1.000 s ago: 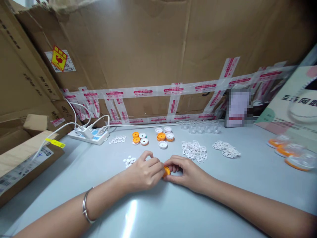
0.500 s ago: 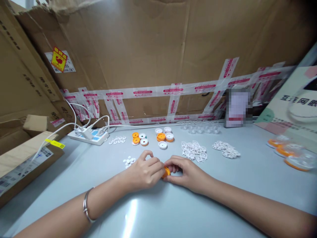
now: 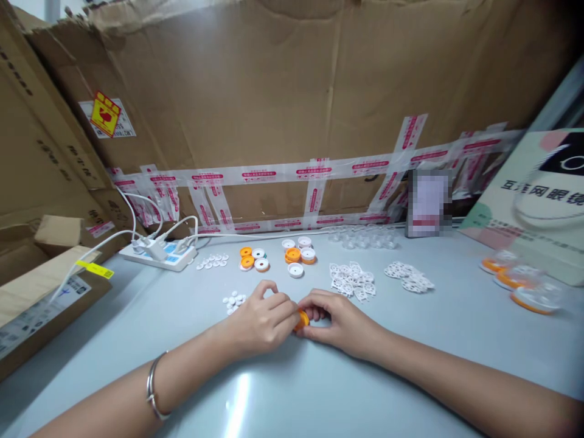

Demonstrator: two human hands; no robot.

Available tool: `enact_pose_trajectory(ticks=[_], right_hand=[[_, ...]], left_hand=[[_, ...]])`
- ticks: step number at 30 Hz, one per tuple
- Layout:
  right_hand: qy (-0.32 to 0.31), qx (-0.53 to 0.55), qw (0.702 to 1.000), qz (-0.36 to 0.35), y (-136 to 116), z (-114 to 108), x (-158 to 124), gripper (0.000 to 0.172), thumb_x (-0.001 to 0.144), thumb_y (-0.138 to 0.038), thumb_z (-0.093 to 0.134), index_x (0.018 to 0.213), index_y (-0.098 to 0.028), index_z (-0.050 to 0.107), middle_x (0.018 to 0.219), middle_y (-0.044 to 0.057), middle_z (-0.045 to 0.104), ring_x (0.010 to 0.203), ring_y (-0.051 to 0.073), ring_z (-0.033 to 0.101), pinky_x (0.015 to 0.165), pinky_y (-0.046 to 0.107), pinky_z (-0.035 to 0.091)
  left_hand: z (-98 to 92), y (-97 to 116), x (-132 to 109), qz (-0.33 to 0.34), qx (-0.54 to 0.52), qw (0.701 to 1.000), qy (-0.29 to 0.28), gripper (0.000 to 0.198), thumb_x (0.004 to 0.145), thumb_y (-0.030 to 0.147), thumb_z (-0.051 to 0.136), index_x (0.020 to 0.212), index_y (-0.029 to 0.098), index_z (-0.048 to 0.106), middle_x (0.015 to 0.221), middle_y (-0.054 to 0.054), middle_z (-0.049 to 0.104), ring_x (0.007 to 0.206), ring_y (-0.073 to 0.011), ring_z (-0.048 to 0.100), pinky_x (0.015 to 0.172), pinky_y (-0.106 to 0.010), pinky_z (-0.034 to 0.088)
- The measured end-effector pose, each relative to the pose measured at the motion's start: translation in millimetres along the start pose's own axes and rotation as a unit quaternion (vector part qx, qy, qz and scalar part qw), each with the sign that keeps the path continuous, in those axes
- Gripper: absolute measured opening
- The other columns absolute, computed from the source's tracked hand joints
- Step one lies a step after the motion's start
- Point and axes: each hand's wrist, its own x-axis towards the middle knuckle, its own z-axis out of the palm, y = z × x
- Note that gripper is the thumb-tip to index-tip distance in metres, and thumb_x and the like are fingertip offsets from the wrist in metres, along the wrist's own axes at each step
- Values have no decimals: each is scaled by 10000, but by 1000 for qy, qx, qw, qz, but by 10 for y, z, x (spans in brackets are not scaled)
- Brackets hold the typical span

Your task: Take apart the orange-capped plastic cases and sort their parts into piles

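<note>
Between both hands is a round orange plastic part (image 3: 302, 320) with a raised rim, partly hidden by fingers. My left hand (image 3: 270, 319) closes on its left side, with the index finger bent up above. My right hand (image 3: 340, 317) pinches the right edge between thumb and curled fingers. Small white round pieces (image 3: 234, 300) lie just behind my left hand. Farther back are orange and white round parts (image 3: 247, 261), with another cluster of white and orange discs (image 3: 295, 270) beside them. White lattice-like pieces (image 3: 351, 281) lie beyond my right hand.
A power strip (image 3: 159, 254) with white cables and an open cardboard box (image 3: 50, 304) stand at left. Clear domed parts (image 3: 362, 238) line the back near a phone (image 3: 427, 204). At right, domed orange-and-white assemblies (image 3: 536, 299) sit before a printed bag (image 3: 542, 207). A large carton (image 3: 255, 91) forms the back.
The view has shifted slightly, so the scene sits a little farther left. Both hands keep nearly the same hold on the orange part.
</note>
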Motion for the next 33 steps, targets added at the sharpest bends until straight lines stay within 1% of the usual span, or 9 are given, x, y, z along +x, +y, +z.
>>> enact_pose_trajectory(ticks=[8, 10, 12, 14, 17, 19, 21, 26, 33], right_hand=[[-9, -16, 1000, 5, -14, 3, -2, 127, 683, -224, 643, 790, -160, 618, 703, -2, 524, 657, 119, 500, 616, 227, 423], [-14, -17, 1000, 8, -20, 7, -1, 144, 689, -229, 635, 818, -167, 622, 717, 2, 532, 669, 124, 506, 631, 236, 428], [-19, -18, 1000, 16, -29, 10, -1, 160, 693, -234, 629, 839, -168, 624, 730, 9, 540, 679, 129, 511, 643, 246, 432], [-23, -22, 999, 23, -42, 8, -1, 161, 696, -235, 624, 844, -170, 624, 741, 15, 547, 687, 134, 516, 649, 255, 433], [-25, -28, 999, 24, -64, 1, -2, 160, 698, -234, 617, 850, -187, 622, 749, 15, 550, 688, 136, 519, 648, 259, 436], [-26, -30, 999, 24, -77, -3, 0, 156, 697, -231, 613, 847, -193, 622, 745, 12, 550, 683, 136, 519, 645, 259, 438], [-26, -33, 999, 26, -85, -4, 3, 151, 694, -227, 609, 840, -188, 622, 740, 13, 550, 679, 137, 519, 641, 258, 438], [-25, -33, 999, 27, -79, 4, 3, 160, 692, -222, 607, 846, -181, 621, 745, 16, 551, 684, 139, 520, 647, 262, 437], [-27, -29, 999, 25, -69, -3, -3, 160, 699, -223, 607, 853, -182, 624, 754, 19, 554, 692, 136, 521, 655, 255, 437]], left_hand=[[75, -10, -9, -45, -14, 999, 24, 147, 849, 127, 444, 745, 147, 546, 708, 12, 646, 634, -104, 532, 738, -322, 310], [-20, -81, -6, -82, -23, 996, 16, 140, 833, 136, 453, 745, 152, 560, 719, 11, 652, 649, -104, 545, 758, -318, 315], [-201, -234, -31, -149, -50, 987, -26, 127, 802, 142, 470, 730, 159, 573, 733, 11, 655, 690, -112, 564, 765, -307, 323], [-428, -461, -110, -238, -98, 960, -114, 95, 752, 151, 498, 715, 165, 584, 743, 10, 656, 712, -123, 576, 739, -283, 346], [-712, -842, -337, -362, -171, 875, -271, 100, 695, 184, 517, 699, 162, 615, 716, -2, 659, 662, -131, 579, 630, -222, 391], [-792, -1046, -517, -405, -196, 820, -352, 130, 674, 212, 515, 669, 158, 633, 688, -8, 658, 644, -140, 581, 596, -209, 400], [-787, -1172, -668, -420, -213, 785, -403, 154, 656, 233, 520, 674, 159, 654, 680, -12, 660, 641, -147, 581, 584, -204, 401], [-673, -1224, -795, -437, -226, 750, -442, 190, 643, 260, 523, 702, 164, 676, 709, -22, 669, 669, -161, 583, 559, -198, 393], [-658, -1254, -802, -464, -204, 742, -438, 160, 631, 240, 533, 659, 167, 673, 683, -16, 671, 654, -160, 582, 547, -196, 385]])
